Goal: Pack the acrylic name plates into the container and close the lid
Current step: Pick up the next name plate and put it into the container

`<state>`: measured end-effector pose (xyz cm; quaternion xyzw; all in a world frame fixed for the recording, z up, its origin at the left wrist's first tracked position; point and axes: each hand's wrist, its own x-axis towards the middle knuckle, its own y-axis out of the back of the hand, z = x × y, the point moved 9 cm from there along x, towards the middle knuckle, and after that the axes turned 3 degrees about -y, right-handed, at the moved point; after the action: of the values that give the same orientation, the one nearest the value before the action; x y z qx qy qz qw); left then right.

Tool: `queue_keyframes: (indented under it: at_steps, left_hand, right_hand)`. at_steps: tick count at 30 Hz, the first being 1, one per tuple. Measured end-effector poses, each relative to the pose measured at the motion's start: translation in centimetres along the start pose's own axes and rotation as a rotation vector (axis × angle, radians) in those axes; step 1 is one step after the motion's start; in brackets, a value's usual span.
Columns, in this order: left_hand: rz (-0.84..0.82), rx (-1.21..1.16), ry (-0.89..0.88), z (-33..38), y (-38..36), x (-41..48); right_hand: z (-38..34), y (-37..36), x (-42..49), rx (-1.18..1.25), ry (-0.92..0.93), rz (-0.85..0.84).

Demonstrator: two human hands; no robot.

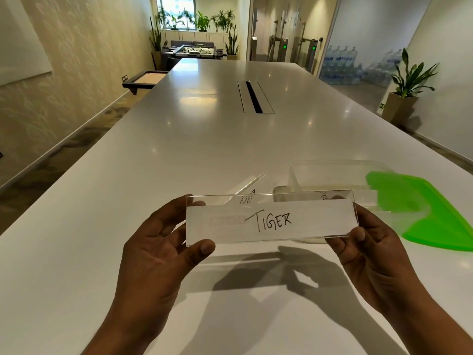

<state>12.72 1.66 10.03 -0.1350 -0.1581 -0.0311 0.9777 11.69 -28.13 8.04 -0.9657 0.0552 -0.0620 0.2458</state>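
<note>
You held the name plate (271, 221) marked TIGER above the table (204, 149). Your left hand (158, 252) pinched its left end and your right hand (371, 252) its right end. The clear container (337, 175) lay just behind the plate, with the green lid (435, 213) to the right.

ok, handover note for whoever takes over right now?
Hands: left hand and right hand each pinch one end of the TIGER plate, held above the table.
Things: clear container stands open behind it; green lid lies off, on its right. A second plate lies on the table left of the container.
Done: nothing clearly packed; the container's contents are hard to read.
Left: pack both plates, close lid.
</note>
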Motion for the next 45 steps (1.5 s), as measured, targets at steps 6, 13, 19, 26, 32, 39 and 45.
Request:
queue_keyframes:
  at_steps: [6,13,19,26,32,39,45]
  left_hand:
    - [0.0,-0.019,0.011,0.0,0.0,-0.2]
    - [-0.008,-0.03,-0.003,0.1,0.1,-0.2]
    - [-0.015,-0.037,-0.013,0.3,0.0,-0.2]
    - [-0.023,-0.023,-0.043,0.6,-0.2,-0.1]
    - [-0.105,0.061,-0.025,-0.3,-1.3,-0.5]
    - [-0.128,0.146,-0.05,-1.6,-2.1,-0.6]
    - [-0.147,0.173,-0.057,-1.9,-3.0,-0.4]
  right_hand:
    - [0.2,0.1,-0.2,-0.002,-0.007,0.003]
    - [0.1,-0.1,-0.2,-0.058,0.001,-0.004]
    - [-0.8,-0.7,0.0,-0.117,0.02,-0.078]
    - [-4.9,-0.9,0.5,-0.331,0.152,-0.052]
    - [-8.9,-4.3,0.7,-0.813,0.323,-0.188]
    - [-6.0,-9.0,-0.7,-1.335,0.246,-0.525]
    - [-4.5,-9.5,-0.6,-1.453,0.202,-0.64]
